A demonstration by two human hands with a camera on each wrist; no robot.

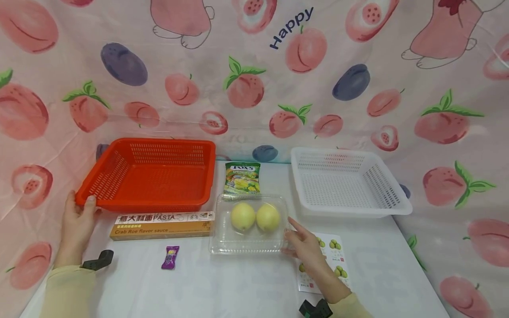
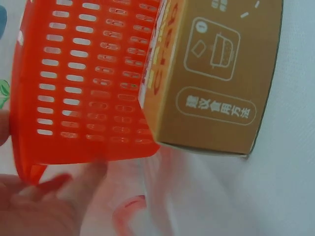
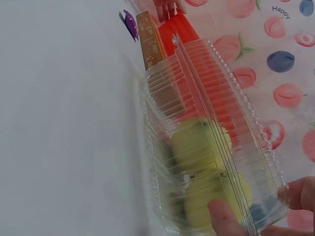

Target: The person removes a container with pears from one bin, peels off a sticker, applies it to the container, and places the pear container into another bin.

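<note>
My left hand (image 1: 77,225) grips the front left corner of a red plastic basket (image 1: 204,170), thumb at the rim. In the left wrist view that hand is partly out of frame beside the basket's slotted wall (image 2: 78,88). At the middle of the table, my right hand (image 1: 306,247) holds the right side of a clear plastic clamshell box (image 1: 250,244). Two round pale yellow fruits (image 1: 243,216) sit inside it. The right wrist view shows the thumb (image 3: 224,219) on the near side of the box and fingers at its far edge.
A pasta box (image 1: 161,230) lies along the basket's front, a purple wrapped sweet (image 1: 170,257) before it. Behind the clamshell is a green FOX'S candy bag (image 1: 242,178). A white basket (image 1: 350,210) stands back right; a printed card (image 1: 334,251) lies partly under my right arm.
</note>
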